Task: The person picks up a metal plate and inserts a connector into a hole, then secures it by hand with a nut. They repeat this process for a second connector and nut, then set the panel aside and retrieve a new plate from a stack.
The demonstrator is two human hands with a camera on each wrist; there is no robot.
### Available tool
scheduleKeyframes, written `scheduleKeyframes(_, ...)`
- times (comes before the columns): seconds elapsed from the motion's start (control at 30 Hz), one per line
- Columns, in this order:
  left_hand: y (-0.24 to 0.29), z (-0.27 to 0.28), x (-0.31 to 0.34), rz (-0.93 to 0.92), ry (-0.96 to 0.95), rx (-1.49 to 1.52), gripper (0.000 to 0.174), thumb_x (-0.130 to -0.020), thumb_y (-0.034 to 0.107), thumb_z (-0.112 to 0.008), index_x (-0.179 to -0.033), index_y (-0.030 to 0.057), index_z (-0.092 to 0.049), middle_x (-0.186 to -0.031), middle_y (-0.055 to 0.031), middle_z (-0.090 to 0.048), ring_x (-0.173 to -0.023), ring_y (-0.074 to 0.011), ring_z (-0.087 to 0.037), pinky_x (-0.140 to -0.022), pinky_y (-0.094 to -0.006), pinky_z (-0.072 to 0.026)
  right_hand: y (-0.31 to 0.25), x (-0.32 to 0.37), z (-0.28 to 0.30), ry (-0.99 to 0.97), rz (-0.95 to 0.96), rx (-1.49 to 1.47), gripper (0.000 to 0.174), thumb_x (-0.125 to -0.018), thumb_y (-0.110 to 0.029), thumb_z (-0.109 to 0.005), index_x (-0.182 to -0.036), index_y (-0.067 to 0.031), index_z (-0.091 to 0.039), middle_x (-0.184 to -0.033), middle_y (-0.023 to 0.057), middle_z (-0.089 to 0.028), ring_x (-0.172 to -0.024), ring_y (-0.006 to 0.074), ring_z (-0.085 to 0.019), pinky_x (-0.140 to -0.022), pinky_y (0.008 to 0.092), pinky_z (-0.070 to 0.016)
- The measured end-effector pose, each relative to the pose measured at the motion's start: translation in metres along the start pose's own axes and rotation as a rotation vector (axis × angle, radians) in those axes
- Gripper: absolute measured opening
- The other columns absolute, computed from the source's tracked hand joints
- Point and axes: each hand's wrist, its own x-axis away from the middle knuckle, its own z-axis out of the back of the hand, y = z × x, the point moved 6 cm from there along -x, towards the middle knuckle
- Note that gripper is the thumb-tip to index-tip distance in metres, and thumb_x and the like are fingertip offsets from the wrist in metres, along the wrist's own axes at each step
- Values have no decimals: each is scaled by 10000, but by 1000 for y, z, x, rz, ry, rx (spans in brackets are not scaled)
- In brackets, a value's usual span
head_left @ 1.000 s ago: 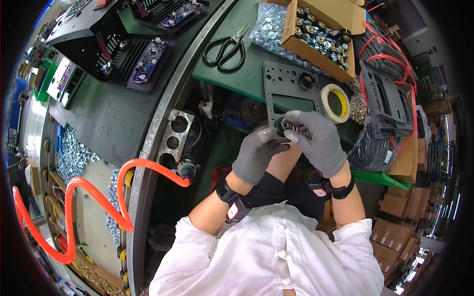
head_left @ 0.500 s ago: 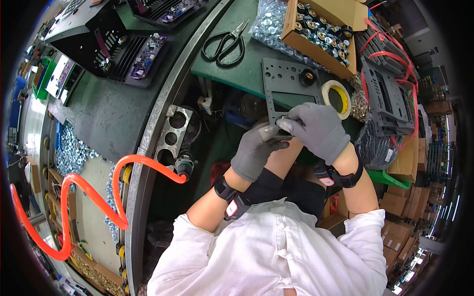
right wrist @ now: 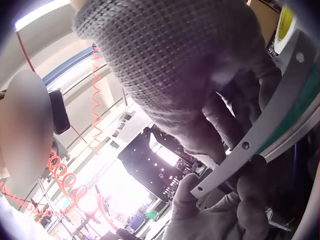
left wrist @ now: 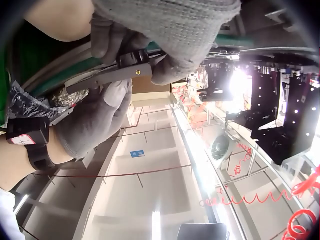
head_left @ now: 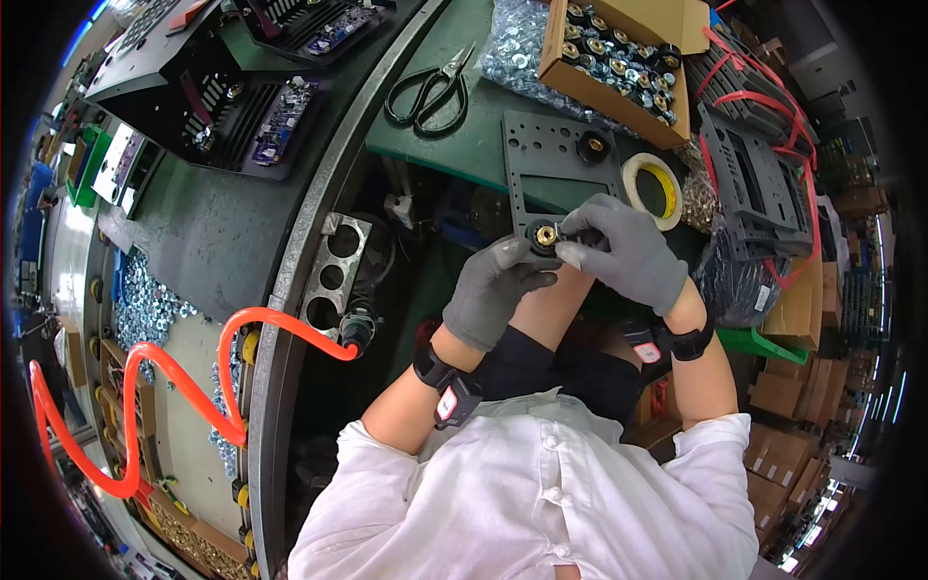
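Observation:
A grey metal plate (head_left: pixel 551 174) with round holes and a rectangular cutout lies partly over the green bench edge. My gloved left hand (head_left: pixel 491 295) grips its near corner, thumb on top and fingers beneath. On that corner sits a black round foot (head_left: pixel 544 236) with a brass-coloured centre. My gloved right hand (head_left: pixel 630 253) has curled fingers, with thumb and index tip pinching at the foot's right side. A second black foot (head_left: pixel 593 147) stands on the plate's far part. In the left wrist view, the plate (left wrist: pixel 107 77) appears edge-on between both hands, its foot (left wrist: pixel 132 58) partly hidden.
A carton (head_left: pixel 619 72) of similar black feet stands behind the plate, beside a bag of metal parts (head_left: pixel 517 48). Scissors (head_left: pixel 430 97) and a tape roll (head_left: pixel 652 191) lie nearby. Strapped plates (head_left: pixel 754 184) stand right; an orange coiled hose (head_left: pixel 135 416) hangs left.
My right hand's fingers, which covered the near foot half a second ago, have shifted aside, and its brass-coloured centre now shows. The left hand keeps its grip on the plate.

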Motion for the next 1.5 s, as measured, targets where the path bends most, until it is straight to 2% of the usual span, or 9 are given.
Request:
scheduleKeyframes(0.4,-4,0,1,21,10,38,345,-922,290,-567,-1092,2,-655,-1116,-137,-670,-1038,-258,-641,-907,-392,-506,-2,-5,-1,-14,-37,-168,160,-765,-196,-704,-846,-58,-696,-960,82,-657,-820,265,-655,-714,348,-520)
scheduleKeyframes(0.47,-5,2,1,21,2,45,339,-924,289,-565,-1086,6,-658,-1111,-132,-672,-1032,-255,-641,-908,-392,-504,-13,-4,-7,60,250,-15,148,-770,-188,-699,-863,-74,-678,-948,73,-657,-820,267,-651,-709,359,-529)
scheduleKeyframes(0.7,-6,3,1,14,-4,27,341,-930,292,-562,-1091,7,-656,-1096,-126,-677,-1014,-248,-640,-911,-390,-502,-21,-10,-7,-65,310,101,145,-776,-169,-700,-894,-94,-660,-942,77,-653,-872,287,-642,-754,382,-526)
scheduleKeyframes(0.77,-5,1,2,15,6,19,347,-931,294,-560,-1099,6,-653,-1097,-126,-676,-1016,-249,-639,-913,-389,-501,-24,-13,-5,-91,167,148,152,-776,-170,-705,-908,-102,-671,-936,87,-650,-902,301,-638,-781,391,-521)
scheduleKeyframes(0.93,-3,-2,4,28,17,29,296,-923,200,-547,-1142,5,-589,-1097,-103,-638,-1008,-226,-622,-885,-372,-502,-22,-13,-7,-83,218,159,180,-772,-194,-716,-934,-118,-697,-917,100,-649,-862,313,-643,-762,413,-519)
scheduleKeyframes(1.1,-2,-5,4,11,11,-62,398,-926,308,-564,-1162,-9,-616,-1150,-130,-646,-1058,-238,-623,-923,-387,-488,-22,-14,-6,-68,133,207,197,-785,-252,-708,-930,-119,-708,-906,107,-656,-828,316,-652,-727,417,-517)
scheduleKeyframes(1.3,0,-7,2,22,35,-46,429,-936,317,-549,-1205,-14,-597,-1173,-131,-640,-1066,-226,-618,-918,-374,-485,-9,-19,-9,-228,-317,637,211,-797,-245,-687,-923,-76,-699,-922,125,-655,-842,308,-649,-721,412,-517)
scheduleKeyframes(1.37,6,-9,1,-3,20,-70,434,-937,320,-545,-1210,-13,-596,-1171,-129,-643,-1064,-225,-619,-915,-371,-485,-29,-6,9,230,69,344,163,-793,-166,-658,-906,-55,-695,-964,126,-652,-887,306,-641,-735,417,-517)
scheduleKeyframes(1.5,2,-6,-1,15,-8,-90,442,-939,326,-537,-1217,-13,-595,-1162,-126,-651,-1062,-223,-623,-908,-363,-486,-25,9,4,180,220,167,213,-739,-49,-591,-930,-57,-685,-997,115,-638,-878,320,-618,-767,404,-514)
